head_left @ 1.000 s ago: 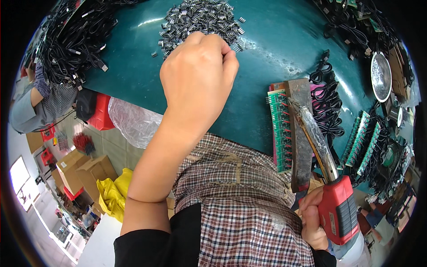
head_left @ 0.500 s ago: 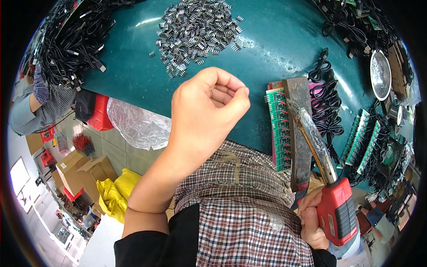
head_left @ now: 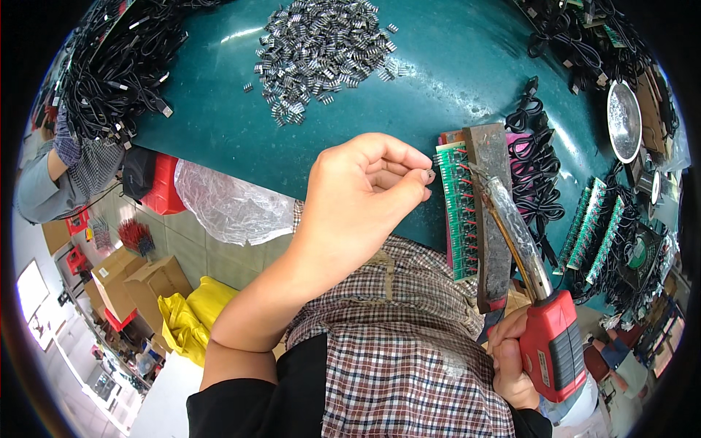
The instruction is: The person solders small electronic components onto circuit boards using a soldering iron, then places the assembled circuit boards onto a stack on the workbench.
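Note:
My left hand pinches a small dark connector-like piece between thumb and fingertips. It hovers at the left edge of a green circuit board strip with a row of red wires. The strip lies against a long dark metal bar. My right hand is wrapped round the red and black handle of a soldering gun. The gun's metal barrel slants up and left, with its tip over the bar by the red wires. Farther off lies a pile of small black and silver connectors.
Coiled black cables lie right of the bar, and more circuit strips beyond them. A metal bowl stands at the far right. Black USB cables heap up at the far left, near another person's gloved hand.
My left hand has moved right and slightly nearer to me, bringing the small piece up to the board strip's edge. My right hand and the soldering gun have hardly moved.

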`<state>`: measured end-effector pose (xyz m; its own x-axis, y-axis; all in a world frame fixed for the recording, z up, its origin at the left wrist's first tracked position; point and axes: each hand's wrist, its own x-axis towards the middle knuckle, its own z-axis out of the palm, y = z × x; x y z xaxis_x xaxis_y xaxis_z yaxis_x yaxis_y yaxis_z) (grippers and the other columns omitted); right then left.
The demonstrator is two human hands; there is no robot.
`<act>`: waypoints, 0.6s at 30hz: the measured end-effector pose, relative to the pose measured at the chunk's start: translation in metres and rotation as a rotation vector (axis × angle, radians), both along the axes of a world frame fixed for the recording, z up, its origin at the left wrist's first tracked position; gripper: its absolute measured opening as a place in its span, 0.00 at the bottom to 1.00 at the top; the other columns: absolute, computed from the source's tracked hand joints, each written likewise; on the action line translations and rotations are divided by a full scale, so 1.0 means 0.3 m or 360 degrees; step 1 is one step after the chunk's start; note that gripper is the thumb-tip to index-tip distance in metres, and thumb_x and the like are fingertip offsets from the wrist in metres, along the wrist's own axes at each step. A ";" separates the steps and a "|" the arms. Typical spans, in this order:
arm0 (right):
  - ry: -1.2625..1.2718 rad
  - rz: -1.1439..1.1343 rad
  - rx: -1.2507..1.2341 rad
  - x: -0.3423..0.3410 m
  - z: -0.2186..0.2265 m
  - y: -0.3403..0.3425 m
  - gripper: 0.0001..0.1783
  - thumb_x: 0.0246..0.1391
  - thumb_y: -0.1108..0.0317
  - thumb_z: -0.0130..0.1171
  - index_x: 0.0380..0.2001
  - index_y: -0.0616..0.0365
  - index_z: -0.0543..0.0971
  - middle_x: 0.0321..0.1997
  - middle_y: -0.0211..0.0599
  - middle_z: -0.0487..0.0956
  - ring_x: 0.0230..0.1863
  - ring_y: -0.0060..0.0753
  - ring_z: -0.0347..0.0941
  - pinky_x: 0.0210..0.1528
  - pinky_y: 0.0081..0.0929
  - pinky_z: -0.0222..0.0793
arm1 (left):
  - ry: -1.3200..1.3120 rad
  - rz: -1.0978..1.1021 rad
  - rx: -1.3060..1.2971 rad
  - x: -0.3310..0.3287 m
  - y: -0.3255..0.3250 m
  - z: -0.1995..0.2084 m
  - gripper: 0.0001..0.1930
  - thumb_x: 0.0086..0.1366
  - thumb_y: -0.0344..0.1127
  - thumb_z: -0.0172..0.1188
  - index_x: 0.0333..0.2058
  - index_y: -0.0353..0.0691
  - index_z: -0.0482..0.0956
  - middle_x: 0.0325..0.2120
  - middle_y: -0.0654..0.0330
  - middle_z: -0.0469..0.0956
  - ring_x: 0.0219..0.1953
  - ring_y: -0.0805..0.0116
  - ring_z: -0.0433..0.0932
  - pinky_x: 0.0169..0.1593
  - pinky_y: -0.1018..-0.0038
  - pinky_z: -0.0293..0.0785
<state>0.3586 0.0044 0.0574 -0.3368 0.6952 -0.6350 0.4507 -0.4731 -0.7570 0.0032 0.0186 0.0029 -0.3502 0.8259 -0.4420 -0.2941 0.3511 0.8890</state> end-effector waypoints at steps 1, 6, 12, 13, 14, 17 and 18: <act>-0.0028 -0.0019 -0.0014 0.003 -0.001 -0.002 0.22 0.64 0.50 0.62 0.41 0.54 0.64 0.31 0.36 0.68 0.23 0.21 0.62 0.23 0.21 0.58 | 0.0060 -0.0037 0.0001 -0.002 0.002 -0.001 0.06 0.68 0.24 0.62 0.42 0.32 0.82 0.36 0.57 0.85 0.36 0.72 0.85 0.39 0.79 0.82; -0.0028 -0.0009 0.0074 -0.116 0.042 0.022 0.23 0.64 0.50 0.63 0.41 0.54 0.65 0.30 0.35 0.68 0.23 0.22 0.62 0.24 0.21 0.59 | 0.0079 -0.0034 -0.0030 0.003 0.019 0.006 0.07 0.66 0.22 0.63 0.42 0.32 0.79 0.33 0.57 0.84 0.35 0.73 0.85 0.40 0.78 0.83; -0.0041 0.0156 0.0197 -0.252 0.105 0.065 0.22 0.64 0.50 0.62 0.41 0.54 0.66 0.29 0.35 0.69 0.24 0.23 0.64 0.25 0.23 0.61 | 0.0125 -0.0015 -0.0006 -0.004 0.032 -0.013 0.09 0.62 0.20 0.64 0.38 0.33 0.72 0.31 0.57 0.83 0.34 0.74 0.85 0.39 0.78 0.83; -0.0042 0.0156 0.0197 -0.246 0.104 0.066 0.22 0.64 0.50 0.62 0.41 0.54 0.66 0.29 0.35 0.69 0.24 0.23 0.64 0.25 0.23 0.61 | 0.0141 -0.0045 0.0003 -0.008 0.035 -0.015 0.10 0.61 0.20 0.64 0.36 0.34 0.71 0.31 0.57 0.83 0.34 0.74 0.85 0.39 0.78 0.83; -0.0048 0.0225 0.0247 -0.236 0.099 0.065 0.22 0.64 0.50 0.62 0.43 0.55 0.67 0.29 0.34 0.70 0.24 0.23 0.65 0.25 0.24 0.63 | 0.0140 -0.0045 0.0003 -0.012 0.038 -0.014 0.10 0.61 0.20 0.64 0.36 0.34 0.71 0.31 0.57 0.83 0.34 0.74 0.85 0.39 0.78 0.83; -0.0332 0.0337 0.0495 -0.141 0.045 0.001 0.23 0.64 0.51 0.62 0.47 0.57 0.68 0.29 0.34 0.71 0.26 0.24 0.67 0.27 0.25 0.65 | 0.0136 -0.0140 0.0020 -0.015 0.050 -0.013 0.11 0.60 0.19 0.65 0.36 0.34 0.71 0.30 0.56 0.83 0.34 0.74 0.84 0.39 0.78 0.83; -0.0618 0.0383 0.0692 -0.100 0.033 -0.025 0.24 0.64 0.51 0.63 0.49 0.58 0.69 0.29 0.34 0.71 0.26 0.25 0.68 0.28 0.26 0.66 | 0.0133 -0.0146 0.0020 -0.016 0.053 -0.015 0.11 0.60 0.20 0.65 0.36 0.34 0.71 0.30 0.56 0.83 0.33 0.75 0.84 0.38 0.79 0.82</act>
